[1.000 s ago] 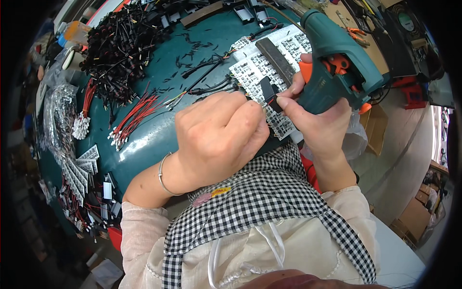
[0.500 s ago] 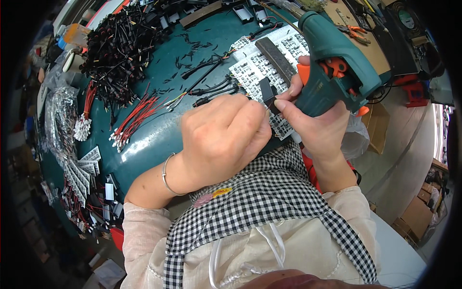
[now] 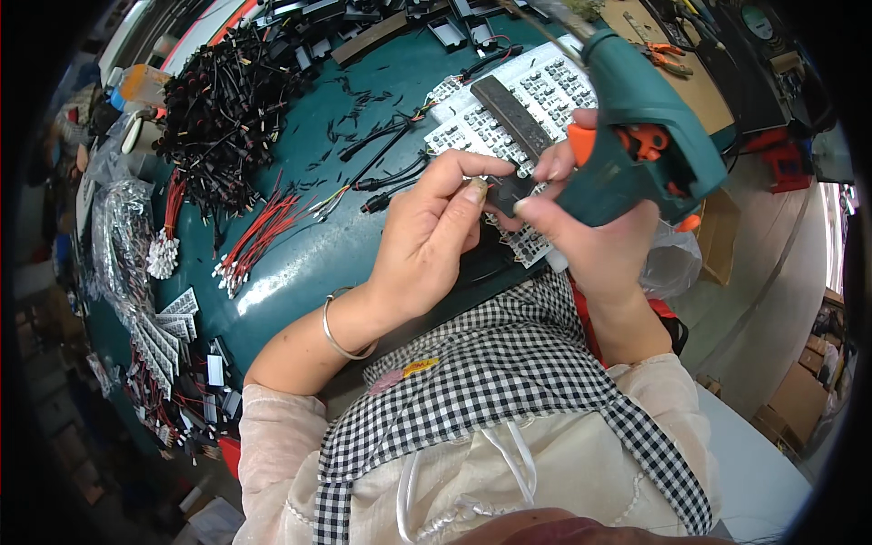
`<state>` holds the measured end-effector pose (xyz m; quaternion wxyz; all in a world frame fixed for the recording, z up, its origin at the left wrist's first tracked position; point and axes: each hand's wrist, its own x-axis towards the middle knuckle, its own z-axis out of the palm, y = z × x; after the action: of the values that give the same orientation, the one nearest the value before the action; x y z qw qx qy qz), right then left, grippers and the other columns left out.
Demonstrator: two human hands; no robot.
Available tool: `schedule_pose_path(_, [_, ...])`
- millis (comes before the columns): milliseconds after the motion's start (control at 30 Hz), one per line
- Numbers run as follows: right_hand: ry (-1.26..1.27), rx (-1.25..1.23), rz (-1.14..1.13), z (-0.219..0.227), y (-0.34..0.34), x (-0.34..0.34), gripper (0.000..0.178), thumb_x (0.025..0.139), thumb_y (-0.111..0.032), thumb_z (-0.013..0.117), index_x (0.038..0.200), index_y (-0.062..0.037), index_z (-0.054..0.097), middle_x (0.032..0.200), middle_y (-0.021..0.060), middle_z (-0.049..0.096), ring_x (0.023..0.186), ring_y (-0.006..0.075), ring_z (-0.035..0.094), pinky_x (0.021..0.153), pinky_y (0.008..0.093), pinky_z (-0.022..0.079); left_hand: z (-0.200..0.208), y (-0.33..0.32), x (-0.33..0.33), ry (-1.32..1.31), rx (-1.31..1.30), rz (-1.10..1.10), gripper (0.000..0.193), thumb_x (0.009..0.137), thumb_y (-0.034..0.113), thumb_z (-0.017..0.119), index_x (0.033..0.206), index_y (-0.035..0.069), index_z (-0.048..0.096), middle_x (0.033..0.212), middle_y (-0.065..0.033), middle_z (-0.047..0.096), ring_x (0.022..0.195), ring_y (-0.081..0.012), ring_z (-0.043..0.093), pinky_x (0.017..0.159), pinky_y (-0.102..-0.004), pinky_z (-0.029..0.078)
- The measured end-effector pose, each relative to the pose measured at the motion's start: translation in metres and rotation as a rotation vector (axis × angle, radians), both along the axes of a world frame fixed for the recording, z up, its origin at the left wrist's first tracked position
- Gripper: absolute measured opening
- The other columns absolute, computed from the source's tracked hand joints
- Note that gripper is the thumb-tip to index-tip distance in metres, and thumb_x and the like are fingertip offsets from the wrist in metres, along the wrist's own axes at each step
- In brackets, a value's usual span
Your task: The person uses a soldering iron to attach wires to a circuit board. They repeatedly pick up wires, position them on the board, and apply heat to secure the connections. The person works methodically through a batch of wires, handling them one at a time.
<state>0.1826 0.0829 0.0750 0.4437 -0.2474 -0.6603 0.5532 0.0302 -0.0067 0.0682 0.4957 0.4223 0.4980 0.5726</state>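
Observation:
My right hand [image 3: 595, 241] grips a teal glue gun [image 3: 640, 136] with an orange trigger, its nozzle pointing up and away. The same hand's fingertips also pinch a small black part [image 3: 509, 191]. My left hand [image 3: 427, 241] pinches that black part from the left with thumb and forefinger. A silver bangle [image 3: 338, 327] sits on my left wrist. Both hands hover over a white panel of small circuit boards [image 3: 545, 91] with a long black strip [image 3: 509, 113] lying on it.
The teal table [image 3: 309, 245] carries a heap of black cable parts [image 3: 222, 100], bundles of red wires [image 3: 259, 241], loose black cables [image 3: 391, 154] and stacked small boards [image 3: 163, 331] at the left edge. Cardboard and tools [image 3: 672, 54] lie far right.
My left hand has opened out from covering the work and now pinches the black part. The glue gun has lifted and tipped, nozzle further up.

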Motion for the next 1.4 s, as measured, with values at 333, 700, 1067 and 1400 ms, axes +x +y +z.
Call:
schedule_pose_path(333, [0.371, -0.422, 0.238, -0.012, 0.011, 0.006, 0.073, 0.068, 0.004, 0.081, 0.129, 0.0011, 0.041, 0.103, 0.0103, 0.057, 0.105, 0.0306, 0.062, 0.076, 0.0332, 0.060, 0.007, -0.007, 0.004, -0.039, 0.122, -0.036, 0.031, 0.101, 0.019, 0.032, 0.119, 0.000, 0.048, 0.102, -0.0101, 0.061, 0.070, -0.0046, 0.053, 0.052, -0.0145, 0.033])
schedule_pose_path(700, [0.056, -0.088, 0.202, -0.006, 0.001, 0.009, 0.083, 0.063, 0.002, 0.084, 0.132, 0.0023, 0.038, 0.105, 0.0117, 0.056, 0.097, 0.0231, 0.065, 0.072, 0.0270, 0.058, -0.011, -0.003, 0.009, 0.264, 0.284, 0.147, 0.057, 0.095, 0.048, 0.045, 0.122, -0.001, 0.041, 0.095, -0.0107, 0.046, 0.080, -0.0165, 0.045, 0.071, -0.0291, 0.041])
schedule_pose_path(1067, [-0.027, 0.007, 0.191, -0.004, -0.002, 0.010, 0.074, 0.064, 0.000, 0.084, 0.127, 0.0013, 0.044, 0.104, 0.0079, 0.057, 0.093, 0.0150, 0.063, 0.068, 0.0246, 0.057, -0.003, -0.002, 0.006, 0.270, 0.231, 0.155, 0.009, 0.090, 0.007, 0.058, 0.095, 0.001, 0.053, 0.094, -0.0092, 0.050, 0.080, -0.0147, 0.049, 0.068, -0.0263, 0.042])
schedule_pose_path(1400, [-0.097, 0.038, 0.161, -0.013, -0.004, 0.012, 0.056, 0.068, 0.000, 0.082, 0.117, 0.0003, 0.054, 0.099, 0.0086, 0.063, 0.086, 0.0155, 0.063, 0.068, 0.0251, 0.053, 0.024, -0.007, -0.010, 0.060, 0.224, 0.152, 0.008, 0.091, 0.005, 0.061, 0.093, -0.002, 0.058, 0.083, -0.0076, 0.063, 0.071, -0.0111, 0.060, 0.065, -0.0245, 0.051])
